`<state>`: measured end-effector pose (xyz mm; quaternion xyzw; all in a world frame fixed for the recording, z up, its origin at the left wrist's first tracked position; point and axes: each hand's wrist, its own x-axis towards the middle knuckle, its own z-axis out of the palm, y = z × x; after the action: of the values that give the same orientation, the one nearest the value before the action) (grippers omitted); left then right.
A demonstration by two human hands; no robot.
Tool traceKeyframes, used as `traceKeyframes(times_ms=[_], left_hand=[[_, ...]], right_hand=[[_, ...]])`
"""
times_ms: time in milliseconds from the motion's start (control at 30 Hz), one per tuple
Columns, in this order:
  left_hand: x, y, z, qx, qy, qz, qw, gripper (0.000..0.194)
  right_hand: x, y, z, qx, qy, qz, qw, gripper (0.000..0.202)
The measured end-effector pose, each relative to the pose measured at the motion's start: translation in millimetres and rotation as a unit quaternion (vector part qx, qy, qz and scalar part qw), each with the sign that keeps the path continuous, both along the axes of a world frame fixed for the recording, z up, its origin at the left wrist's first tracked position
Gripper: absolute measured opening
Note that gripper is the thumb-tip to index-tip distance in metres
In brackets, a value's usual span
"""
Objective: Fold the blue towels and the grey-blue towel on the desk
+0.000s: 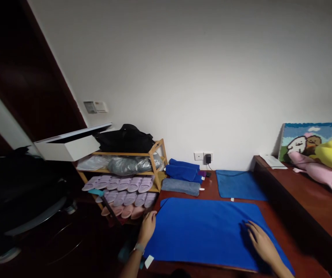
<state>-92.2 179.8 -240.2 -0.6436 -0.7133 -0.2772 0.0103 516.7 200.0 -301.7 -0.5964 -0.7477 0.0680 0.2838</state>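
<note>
A bright blue towel (200,231) lies spread out on the reddish-brown table, with a white tag (148,262) at its lower left corner. At the towel's left edge is my left hand (147,228), fingers bent together on the cloth's border; a band circles its wrist. My right hand (260,241) rests over the right part of the towel, its fingers stretched out and apart, holding nothing. Beyond the towel, several rolled or folded blue towels (182,171) and a grey-blue one (181,187) are stacked. A smaller blue towel (239,184) lies flat at the back right.
On the left, a wooden rack (157,166) carries slippers (129,184), plastic-wrapped items and a black bag (125,139). A white box (70,148) juts out beside the bag. To the right, a raised brown surface (302,185) bears plush toys (322,172). A charger (208,158) is plugged into the wall.
</note>
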Motion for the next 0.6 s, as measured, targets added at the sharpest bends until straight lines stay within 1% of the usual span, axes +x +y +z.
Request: traceKeyframes(times_ms=[67, 100, 167, 233, 300, 367, 467, 533, 600], left_hand=[[0, 37, -1.3, -0.010, -0.001, 0.017, 1.000, 0.044], [0, 54, -3.1, -0.015, 0.000, 0.016, 1.000, 0.044], [-1, 82, -8.4, -0.030, 0.007, -0.002, 1.000, 0.044], [-3, 99, -14.7, -0.049, 0.020, -0.031, 0.998, 0.044], [-10, 109, -20.8, -0.067, 0.040, -0.060, 0.995, 0.042], [-19, 113, -25.9, -0.081, 0.060, -0.083, 0.991, 0.041], [-26, 117, -32.6, -0.094, 0.079, -0.100, 0.987, 0.047], [-19, 119, -38.3, -0.089, 0.090, -0.083, 0.988, 0.052], [-4, 120, -45.7, -0.076, 0.106, -0.052, 0.990, 0.055]], right_hand=[[-24, 23, 2.9, -0.017, 0.000, 0.014, 1.000, 0.057], [-33, 34, 1.1, -0.025, -0.003, 0.014, 1.000, 0.059], [-43, 52, -8.0, -0.036, -0.017, 0.003, 0.999, 0.064], [-44, 62, -22.0, -0.045, -0.039, -0.013, 0.998, 0.067], [-40, 66, -35.8, -0.054, -0.063, -0.026, 0.996, 0.069], [-37, 65, -45.4, -0.062, -0.085, -0.036, 0.994, 0.071], [-35, 61, -50.3, -0.073, -0.107, -0.046, 0.991, 0.072], [-34, 59, -49.4, -0.079, -0.118, -0.050, 0.989, 0.071], [-34, 59, -46.2, -0.087, -0.131, -0.055, 0.986, 0.068]])
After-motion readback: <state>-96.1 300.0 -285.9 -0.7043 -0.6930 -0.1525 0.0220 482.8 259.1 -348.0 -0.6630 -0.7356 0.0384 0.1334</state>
